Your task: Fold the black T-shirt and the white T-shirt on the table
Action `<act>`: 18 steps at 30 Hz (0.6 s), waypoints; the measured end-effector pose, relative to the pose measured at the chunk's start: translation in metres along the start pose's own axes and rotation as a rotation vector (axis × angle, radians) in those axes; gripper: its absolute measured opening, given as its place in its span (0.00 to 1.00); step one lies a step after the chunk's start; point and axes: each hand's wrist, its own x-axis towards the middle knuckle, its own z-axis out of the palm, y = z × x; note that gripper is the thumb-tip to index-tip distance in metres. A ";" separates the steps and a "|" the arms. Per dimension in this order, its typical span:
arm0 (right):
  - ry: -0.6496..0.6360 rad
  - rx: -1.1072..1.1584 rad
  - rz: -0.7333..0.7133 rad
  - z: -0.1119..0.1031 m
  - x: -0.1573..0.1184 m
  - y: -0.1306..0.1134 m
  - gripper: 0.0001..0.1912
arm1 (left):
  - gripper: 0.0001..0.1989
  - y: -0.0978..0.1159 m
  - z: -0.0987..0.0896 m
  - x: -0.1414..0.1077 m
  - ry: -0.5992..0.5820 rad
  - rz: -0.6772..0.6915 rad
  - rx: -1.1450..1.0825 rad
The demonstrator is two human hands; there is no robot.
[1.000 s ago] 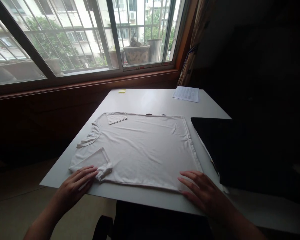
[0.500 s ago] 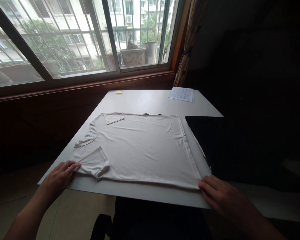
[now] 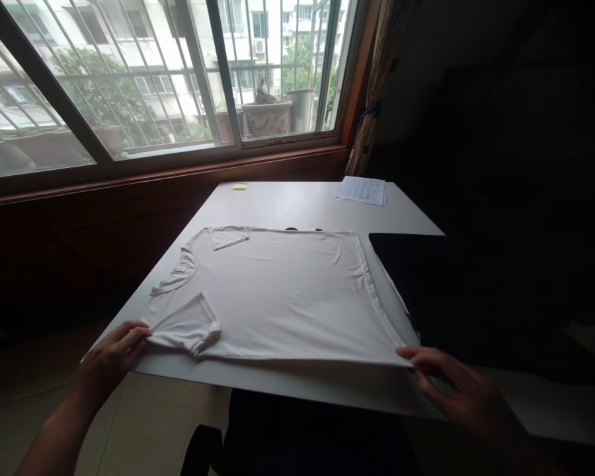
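A white T-shirt (image 3: 287, 297) lies spread on the white table (image 3: 277, 201), its collar toward the left and its hem toward the right. Both sleeves are folded in over the body. My left hand (image 3: 116, 350) pinches the shirt's near shoulder, beside the near sleeve. At the opposite end, my right hand (image 3: 456, 383) grips the near corner of the hem between thumb and fingers. The near side edge is drawn straight between the two hands, and its right part is lifted a little off the tabletop.
Right of the shirt lies a dark black item (image 3: 426, 284), perhaps cloth, its far side lost in shadow. Papers (image 3: 361, 190) and a yellow note (image 3: 240, 186) rest at the table's back. A chair armrest (image 3: 201, 449) is below the front edge. A barred window is behind.
My right hand has shifted slightly right and raised the hem corner, pulling the near edge tauter. My left hand has moved a little left, still on the shoulder.
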 end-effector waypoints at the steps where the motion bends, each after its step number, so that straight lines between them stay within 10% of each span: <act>1: -0.001 0.010 0.005 0.000 0.000 0.000 0.07 | 0.14 0.000 0.000 -0.001 -0.007 0.000 -0.031; 18: 0.010 -0.020 -0.199 0.003 -0.002 0.022 0.15 | 0.18 -0.018 0.002 0.005 0.009 0.072 -0.057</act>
